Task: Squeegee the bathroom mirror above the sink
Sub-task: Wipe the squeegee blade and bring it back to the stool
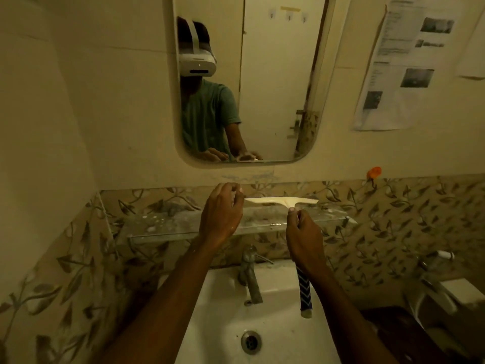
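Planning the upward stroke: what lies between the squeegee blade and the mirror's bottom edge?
In the head view, only bare wall separates the squeegee blade from the mirror: pale plaster and the patterned tiles' top edge.

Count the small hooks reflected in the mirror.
3, in a row near the top of the mirror: left hook, middle hook, right hook. More may lie outside the reflection.

The mirror [262, 88] runs off the top edge. The right hand [305, 240] covers the middle of the squeegee [282, 200] handle, and the left hand [221, 214] hides the blade's left tip. Print on the papers [401, 61] is too small to read. The sink [275, 324] is cut by the bottom edge; forearms cover its sides.
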